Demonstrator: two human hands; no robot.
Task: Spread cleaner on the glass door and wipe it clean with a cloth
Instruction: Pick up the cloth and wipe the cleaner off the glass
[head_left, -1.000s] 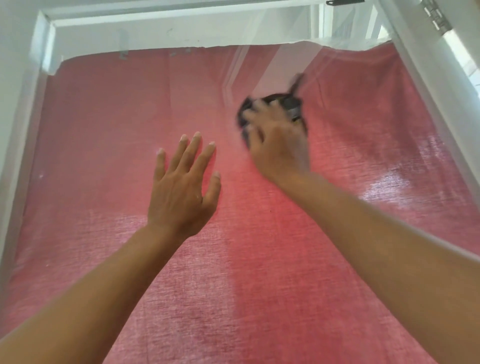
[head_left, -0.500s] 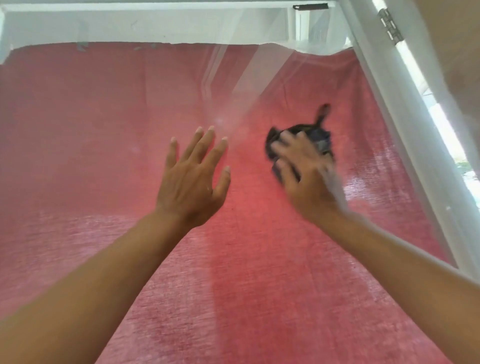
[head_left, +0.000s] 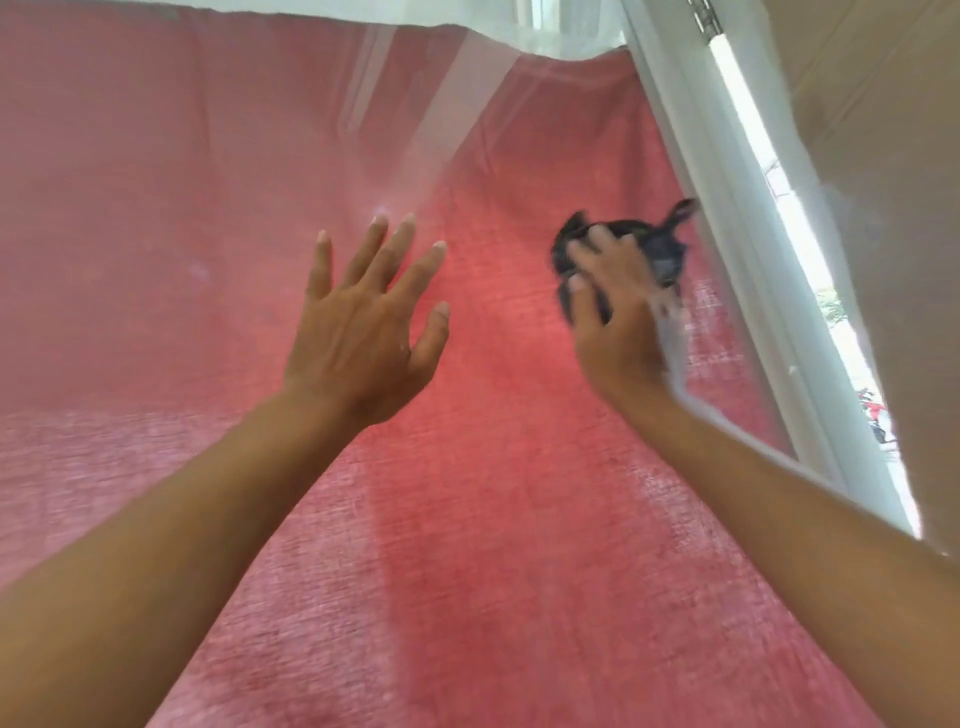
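2 hands up: left hand (head_left: 363, 332) flat, fingers spread, on the glass door (head_left: 208, 208). Right hand (head_left: 615, 317) presses 1 dark cloth (head_left: 657, 249) to the glass near the white frame (head_left: 727, 218); blurred. 1 red curtain (head_left: 467, 571) behind.

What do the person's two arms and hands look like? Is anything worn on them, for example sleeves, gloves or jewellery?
Both forearms are bare as far as the picture shows them: no sleeves and no gloves. The left hand has no ring, watch or bracelet, and its nails are short and unpainted. The right hand is blurred; no jewellery can be seen on it.
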